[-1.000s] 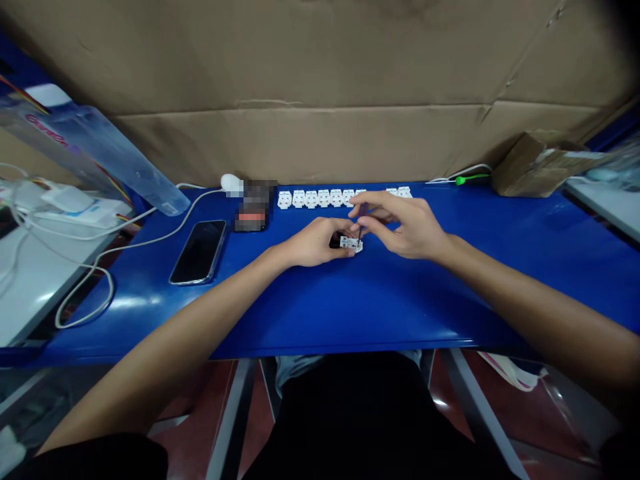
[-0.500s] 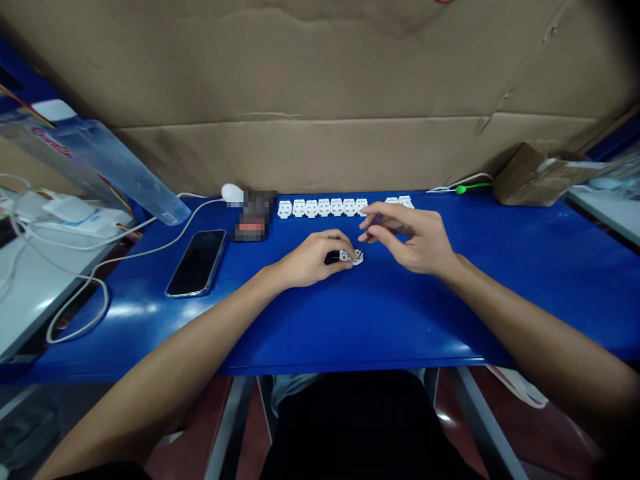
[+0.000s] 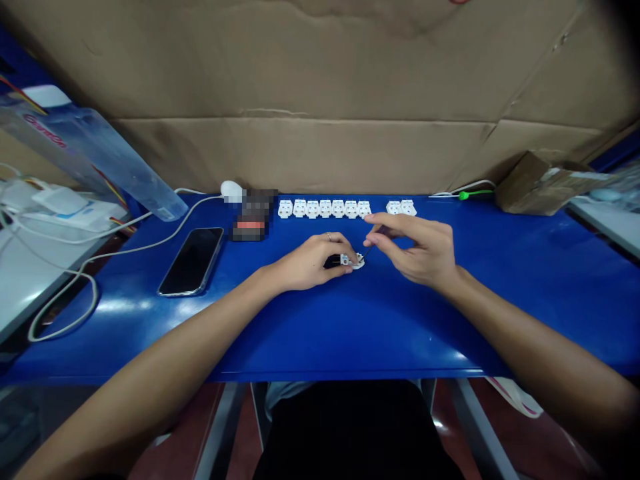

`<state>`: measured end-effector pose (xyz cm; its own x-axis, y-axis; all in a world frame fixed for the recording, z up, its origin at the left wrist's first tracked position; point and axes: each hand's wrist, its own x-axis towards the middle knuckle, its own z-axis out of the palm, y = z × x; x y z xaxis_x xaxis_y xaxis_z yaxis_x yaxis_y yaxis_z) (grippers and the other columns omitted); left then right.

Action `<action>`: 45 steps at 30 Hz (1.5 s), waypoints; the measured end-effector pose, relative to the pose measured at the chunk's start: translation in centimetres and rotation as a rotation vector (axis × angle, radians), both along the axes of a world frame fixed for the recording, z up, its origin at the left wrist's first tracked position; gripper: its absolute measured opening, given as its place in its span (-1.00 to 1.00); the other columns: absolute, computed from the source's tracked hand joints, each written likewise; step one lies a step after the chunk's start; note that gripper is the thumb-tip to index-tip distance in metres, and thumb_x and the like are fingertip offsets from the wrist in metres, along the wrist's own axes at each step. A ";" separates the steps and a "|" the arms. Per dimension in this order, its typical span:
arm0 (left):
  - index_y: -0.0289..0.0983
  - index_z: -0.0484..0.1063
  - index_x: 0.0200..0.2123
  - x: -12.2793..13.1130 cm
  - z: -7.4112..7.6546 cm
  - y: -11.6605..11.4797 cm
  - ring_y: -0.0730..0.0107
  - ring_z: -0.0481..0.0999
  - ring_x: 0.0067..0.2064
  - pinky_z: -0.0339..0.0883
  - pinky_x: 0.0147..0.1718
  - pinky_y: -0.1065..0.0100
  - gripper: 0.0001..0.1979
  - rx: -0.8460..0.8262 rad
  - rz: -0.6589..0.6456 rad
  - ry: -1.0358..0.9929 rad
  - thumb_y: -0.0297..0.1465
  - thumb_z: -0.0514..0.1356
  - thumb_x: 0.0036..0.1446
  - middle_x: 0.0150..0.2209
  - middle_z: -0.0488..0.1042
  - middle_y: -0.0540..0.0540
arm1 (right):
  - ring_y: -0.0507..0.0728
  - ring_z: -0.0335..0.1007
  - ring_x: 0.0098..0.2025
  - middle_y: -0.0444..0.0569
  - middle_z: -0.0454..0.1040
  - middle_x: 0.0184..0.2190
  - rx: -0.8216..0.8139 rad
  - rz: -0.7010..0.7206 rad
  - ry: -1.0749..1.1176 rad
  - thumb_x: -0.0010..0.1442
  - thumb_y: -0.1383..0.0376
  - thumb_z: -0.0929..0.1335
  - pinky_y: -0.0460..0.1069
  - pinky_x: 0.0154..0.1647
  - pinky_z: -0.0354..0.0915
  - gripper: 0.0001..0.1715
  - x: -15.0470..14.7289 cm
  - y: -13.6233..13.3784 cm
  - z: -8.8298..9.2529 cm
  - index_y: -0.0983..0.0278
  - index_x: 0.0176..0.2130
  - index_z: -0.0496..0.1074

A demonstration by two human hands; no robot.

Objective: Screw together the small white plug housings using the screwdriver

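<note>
My left hand [image 3: 316, 263] pinches a small white plastic housing [image 3: 357, 263] down on the blue table, thumb on the near side and fingers on the far side. To its right, my right hand [image 3: 423, 252] is closed on a small screwdriver [image 3: 367, 253], held between thumb and fingers. The thin dark shaft slants down to the left and its tip is at the housing; whether it sits in a screw is too small to tell. The fingers hide most of the handle. Behind the hands is a row of similar white housings [image 3: 325, 209], with a gap before the last two [image 3: 401, 208].
A phone [image 3: 192, 261] lies on the blue table [image 3: 320, 327] at left, near a white cable [image 3: 125, 251]. Further left are a leaning clear plastic bottle [image 3: 120, 157] and a white power strip [image 3: 83, 213]. A cardboard box [image 3: 533, 183] stands at back right, before a cardboard wall [image 3: 320, 73].
The right hand has turned slightly around the screwdriver, and the red on its handle no longer shows. My left hand keeps its hold on the housing. The view has shifted a little.
</note>
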<state>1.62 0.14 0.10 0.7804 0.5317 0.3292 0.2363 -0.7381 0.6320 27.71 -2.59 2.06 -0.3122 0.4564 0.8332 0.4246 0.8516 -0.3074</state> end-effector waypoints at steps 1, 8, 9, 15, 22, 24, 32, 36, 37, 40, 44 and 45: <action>-0.17 0.72 0.06 0.0 0.0 0.0 0.13 0.71 0.15 0.56 0.29 0.00 -0.85 0.003 0.000 0.004 -0.40 0.38 0.49 0.08 0.72 -0.17 | 0.11 0.80 -0.29 -0.15 0.84 -0.17 0.023 -0.011 0.001 0.47 0.31 0.54 0.04 -0.16 0.73 -0.60 0.0 0.0 0.0 0.04 0.24 0.69; -0.16 0.74 0.08 -0.2 0.3 0.1 0.12 0.72 0.16 0.58 0.27 -0.01 -0.82 -0.032 -0.028 -0.014 -0.41 0.39 0.48 0.10 0.74 -0.18 | 0.16 0.87 -0.09 -0.09 0.83 0.04 -0.160 0.110 0.040 0.51 0.35 0.47 0.08 0.04 0.78 -0.52 -0.2 -0.3 0.4 0.08 0.33 0.65; -0.15 0.74 0.09 -0.2 0.4 0.1 0.13 0.73 0.15 0.59 0.26 -0.01 -0.81 -0.038 -0.030 -0.013 -0.41 0.38 0.48 0.10 0.74 -0.18 | 0.15 0.86 -0.18 -0.11 0.85 -0.05 -0.140 0.071 0.068 0.46 0.33 0.53 0.07 -0.05 0.78 -0.59 -0.2 -0.3 0.5 0.07 0.24 0.71; -0.14 0.74 0.09 -0.1 0.6 0.0 0.12 0.73 0.17 0.57 0.30 0.01 -0.81 -0.018 -0.024 0.003 -0.40 0.37 0.50 0.10 0.74 -0.16 | 0.15 0.82 -0.18 -0.14 0.84 -0.03 0.054 0.064 0.002 0.46 0.34 0.53 0.10 0.00 0.76 -0.43 0.0 0.2 0.3 -0.05 0.36 0.62; -0.14 0.75 0.10 -0.2 0.4 0.1 0.12 0.72 0.17 0.55 0.32 0.00 -0.81 0.000 -0.021 0.021 -0.39 0.37 0.51 0.12 0.72 -0.17 | 0.10 0.81 -0.25 -0.12 0.83 -0.08 -0.108 0.043 0.079 0.44 0.35 0.54 0.01 -0.13 0.75 -0.61 -0.3 -0.2 0.3 0.06 0.20 0.71; -0.13 0.76 0.10 -0.3 0.3 0.1 0.12 0.73 0.16 0.56 0.30 0.01 -0.81 -0.002 -0.021 0.012 -0.38 0.38 0.51 0.12 0.72 -0.17 | 0.08 0.74 -0.35 -0.17 0.80 -0.22 -0.019 0.005 0.073 0.40 0.34 0.58 0.01 -0.22 0.72 -0.65 -0.4 -0.2 0.4 0.03 0.13 0.73; -0.13 0.78 0.07 -0.3 -0.2 0.2 0.10 0.73 0.16 0.59 0.29 0.02 -0.82 0.038 -0.017 -0.010 -0.41 0.41 0.47 0.10 0.73 -0.16 | 0.14 0.84 0.03 -0.03 0.76 0.16 -0.329 0.200 0.030 0.58 0.35 0.39 0.01 0.09 0.75 -0.55 -0.1 -0.2 0.1 0.11 0.36 0.56; -0.13 0.78 0.08 -0.3 -0.2 0.2 0.14 0.74 0.13 0.60 0.27 0.05 -0.81 0.063 -0.017 -0.008 -0.42 0.40 0.49 0.11 0.72 -0.16 | 0.14 0.83 -0.24 -0.15 0.82 -0.17 -0.148 -0.014 0.194 0.37 0.34 0.60 0.04 -0.11 0.78 -0.63 -1.3 -0.7 -0.2 0.08 0.14 0.74; -0.14 0.78 0.08 -0.3 -0.2 0.1 0.13 0.74 0.13 0.61 0.26 0.06 -0.81 0.066 -0.016 -0.002 -0.42 0.40 0.49 0.11 0.72 -0.16 | 0.13 0.81 -0.29 -0.16 0.83 -0.19 -0.077 -0.041 0.184 0.35 0.35 0.62 0.04 -0.16 0.77 -0.59 -1.4 -0.7 -0.2 0.05 0.15 0.74; -0.14 0.77 0.09 -0.4 0.0 0.1 0.14 0.73 0.13 0.61 0.27 0.06 -0.81 0.074 -0.014 0.015 -0.41 0.39 0.50 0.11 0.72 -0.16 | 0.10 0.77 -0.27 -0.17 0.83 -0.16 0.078 -0.017 0.081 0.40 0.39 0.57 0.02 -0.14 0.74 -0.43 -1.3 -0.4 0.0 -0.01 0.30 0.66; -0.13 0.77 0.08 -0.4 0.0 0.1 0.11 0.72 0.18 0.59 0.30 0.02 -0.81 0.091 -0.018 0.013 -0.42 0.40 0.49 0.10 0.73 -0.15 | 0.18 0.77 0.13 0.00 0.78 0.12 -0.098 0.139 -0.080 0.60 0.36 0.37 0.13 0.23 0.69 -0.48 -0.1 0.2 0.3 0.08 0.42 0.56; -0.14 0.77 0.09 -0.4 -0.1 0.2 0.10 0.71 0.20 0.59 0.31 0.01 -0.81 0.091 -0.021 0.009 -0.42 0.40 0.49 0.10 0.73 -0.15 | 0.19 0.76 0.18 0.01 0.75 0.18 -0.172 0.180 -0.098 0.62 0.34 0.33 0.14 0.26 0.68 -0.50 0.1 0.2 0.3 0.09 0.42 0.55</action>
